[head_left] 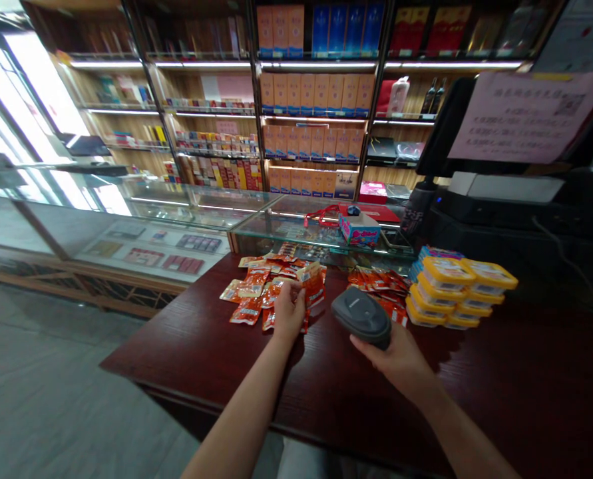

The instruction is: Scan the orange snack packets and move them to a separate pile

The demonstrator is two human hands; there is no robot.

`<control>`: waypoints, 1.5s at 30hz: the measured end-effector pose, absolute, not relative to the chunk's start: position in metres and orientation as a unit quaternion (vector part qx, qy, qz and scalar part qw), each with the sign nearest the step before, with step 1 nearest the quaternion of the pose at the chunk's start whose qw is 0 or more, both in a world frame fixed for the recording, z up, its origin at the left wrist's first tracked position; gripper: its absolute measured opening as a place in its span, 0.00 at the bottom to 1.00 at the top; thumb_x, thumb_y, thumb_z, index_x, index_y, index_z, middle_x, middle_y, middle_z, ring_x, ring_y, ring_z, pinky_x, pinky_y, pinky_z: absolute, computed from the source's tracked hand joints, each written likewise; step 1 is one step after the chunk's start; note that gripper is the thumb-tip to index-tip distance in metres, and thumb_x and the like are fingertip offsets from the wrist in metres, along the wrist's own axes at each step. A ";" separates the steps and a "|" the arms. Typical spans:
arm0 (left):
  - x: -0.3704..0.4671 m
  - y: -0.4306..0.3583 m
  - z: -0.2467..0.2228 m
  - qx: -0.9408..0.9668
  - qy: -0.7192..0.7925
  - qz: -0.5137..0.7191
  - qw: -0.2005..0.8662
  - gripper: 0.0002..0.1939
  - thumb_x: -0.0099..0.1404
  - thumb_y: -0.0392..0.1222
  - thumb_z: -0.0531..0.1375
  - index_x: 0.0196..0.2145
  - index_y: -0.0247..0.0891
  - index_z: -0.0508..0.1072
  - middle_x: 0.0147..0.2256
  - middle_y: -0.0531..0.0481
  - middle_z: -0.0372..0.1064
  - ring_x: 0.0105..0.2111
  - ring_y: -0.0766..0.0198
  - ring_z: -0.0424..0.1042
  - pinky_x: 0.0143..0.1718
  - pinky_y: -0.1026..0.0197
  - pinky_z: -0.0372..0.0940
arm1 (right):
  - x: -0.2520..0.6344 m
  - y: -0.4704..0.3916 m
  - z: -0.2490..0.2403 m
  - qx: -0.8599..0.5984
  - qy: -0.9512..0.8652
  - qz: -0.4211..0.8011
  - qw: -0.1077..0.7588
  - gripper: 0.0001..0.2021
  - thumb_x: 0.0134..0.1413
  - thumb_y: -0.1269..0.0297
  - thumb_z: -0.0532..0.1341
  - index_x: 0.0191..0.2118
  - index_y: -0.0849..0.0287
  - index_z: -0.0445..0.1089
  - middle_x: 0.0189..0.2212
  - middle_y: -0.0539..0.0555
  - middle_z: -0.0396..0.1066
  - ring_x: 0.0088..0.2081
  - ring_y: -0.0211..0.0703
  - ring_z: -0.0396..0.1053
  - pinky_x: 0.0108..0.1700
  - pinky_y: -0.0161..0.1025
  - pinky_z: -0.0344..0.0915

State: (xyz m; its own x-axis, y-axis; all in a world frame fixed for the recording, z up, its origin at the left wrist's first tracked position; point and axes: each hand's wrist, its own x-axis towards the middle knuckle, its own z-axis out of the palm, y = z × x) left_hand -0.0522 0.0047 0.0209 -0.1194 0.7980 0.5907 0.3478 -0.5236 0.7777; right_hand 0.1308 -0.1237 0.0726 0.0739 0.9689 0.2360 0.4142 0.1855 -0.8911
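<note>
My left hand (290, 307) pinches an orange snack packet (313, 283), raised a little at the right side of a loose pile of orange and cream packets (250, 307) on the dark red counter (186, 346). My right hand (400, 352) is wrapped round a dark grey handheld scanner (360, 314), its head pointing up and left towards the packet. Behind the scanner lies a second group of orange packets (381, 283). Just right of these stand stacked yellow-lidded tubs (446, 293).
A glass display case (276, 223) borders the counter's far edge, with a blue and pink box (359, 229) on it. At the right stands a dark monitor (443, 133) bearing a pink paper sign (523, 120). Shelves with orange boxes (316, 93) line the back wall.
</note>
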 end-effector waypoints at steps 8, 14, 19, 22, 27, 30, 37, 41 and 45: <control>-0.050 0.006 0.020 0.630 0.443 0.587 0.251 0.04 0.60 0.41 0.57 0.32 0.39 0.67 0.29 0.53 0.69 0.27 0.68 0.69 0.30 0.65 0.64 | 0.174 -0.143 0.022 -0.647 -0.730 -0.054 0.213 0.15 0.44 0.73 0.57 0.42 0.59 0.70 0.35 0.55 0.75 0.36 0.49 0.72 0.37 0.40 0.61; -0.036 0.005 0.026 0.613 0.451 0.565 0.318 0.05 0.54 0.42 0.61 0.27 0.37 0.72 0.25 0.53 0.70 0.25 0.67 0.69 0.28 0.65 0.64 | 0.193 -0.145 -0.006 -0.626 -0.717 -0.153 0.264 0.17 0.45 0.75 0.55 0.43 0.60 0.67 0.32 0.54 0.73 0.34 0.46 0.71 0.37 0.39 0.60; -0.003 0.008 0.033 0.511 0.472 0.511 0.505 0.08 0.51 0.41 0.64 0.26 0.33 0.72 0.19 0.53 0.67 0.17 0.70 0.65 0.20 0.67 0.61 | 0.197 -0.146 -0.005 -0.608 -0.699 -0.168 0.335 0.14 0.46 0.72 0.57 0.42 0.59 0.66 0.33 0.55 0.74 0.34 0.46 0.71 0.36 0.39 0.61; 0.024 0.006 0.035 0.415 0.450 0.515 0.601 0.07 0.50 0.36 0.65 0.24 0.32 0.69 0.20 0.52 0.68 0.20 0.70 0.68 0.26 0.65 0.68 | 0.198 -0.147 -0.004 -0.615 -0.686 -0.161 0.353 0.14 0.46 0.72 0.56 0.42 0.59 0.66 0.34 0.56 0.74 0.35 0.47 0.71 0.37 0.40 0.62; 0.064 -0.005 0.031 0.408 0.434 0.451 0.665 0.03 0.53 0.29 0.61 0.26 0.32 0.70 0.24 0.49 0.71 0.25 0.66 0.74 0.31 0.63 0.71 | 0.201 -0.149 -0.003 -0.624 -0.677 -0.161 0.355 0.14 0.46 0.72 0.55 0.42 0.59 0.66 0.35 0.57 0.75 0.36 0.48 0.72 0.37 0.40 0.63; 0.071 -0.008 0.026 0.506 0.463 0.389 0.615 0.04 0.56 0.28 0.56 0.27 0.32 0.70 0.21 0.52 0.68 0.22 0.68 0.71 0.28 0.64 0.70 | 0.203 -0.150 -0.003 -0.627 -0.674 -0.169 0.353 0.14 0.46 0.72 0.55 0.42 0.60 0.66 0.36 0.57 0.75 0.36 0.48 0.72 0.37 0.40 0.63; 0.019 0.005 0.034 0.669 0.556 0.376 0.320 0.09 0.58 0.33 0.57 0.37 0.34 0.74 0.34 0.46 0.73 0.33 0.62 0.72 0.40 0.57 0.67 | 0.207 -0.150 -0.006 -0.616 -0.683 -0.170 0.355 0.15 0.48 0.70 0.56 0.44 0.60 0.67 0.37 0.57 0.76 0.36 0.47 0.73 0.38 0.39 0.64; -0.027 0.000 0.044 0.702 0.649 0.293 0.009 0.11 0.61 0.39 0.56 0.40 0.36 0.75 0.42 0.40 0.70 0.48 0.51 0.66 0.50 0.50 0.59 | 0.208 -0.150 -0.007 -0.616 -0.682 -0.181 0.350 0.14 0.49 0.68 0.56 0.44 0.60 0.67 0.38 0.58 0.76 0.35 0.47 0.74 0.37 0.38 0.64; -0.049 -0.008 0.040 0.653 0.722 0.218 -0.071 0.18 0.58 0.51 0.59 0.38 0.32 0.74 0.46 0.32 0.65 0.50 0.41 0.62 0.48 0.44 0.57 | 0.207 -0.150 -0.006 -0.624 -0.683 -0.168 0.341 0.13 0.50 0.68 0.56 0.44 0.60 0.68 0.38 0.58 0.76 0.36 0.48 0.74 0.37 0.39 0.65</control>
State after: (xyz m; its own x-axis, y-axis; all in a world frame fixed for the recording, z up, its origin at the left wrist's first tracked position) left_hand -0.0493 -0.0082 0.0399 -0.1361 0.9121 0.3867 0.9737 0.0511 0.2220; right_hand 0.2070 -0.1504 -0.0063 0.0117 0.7378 0.6749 0.9668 0.1639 -0.1960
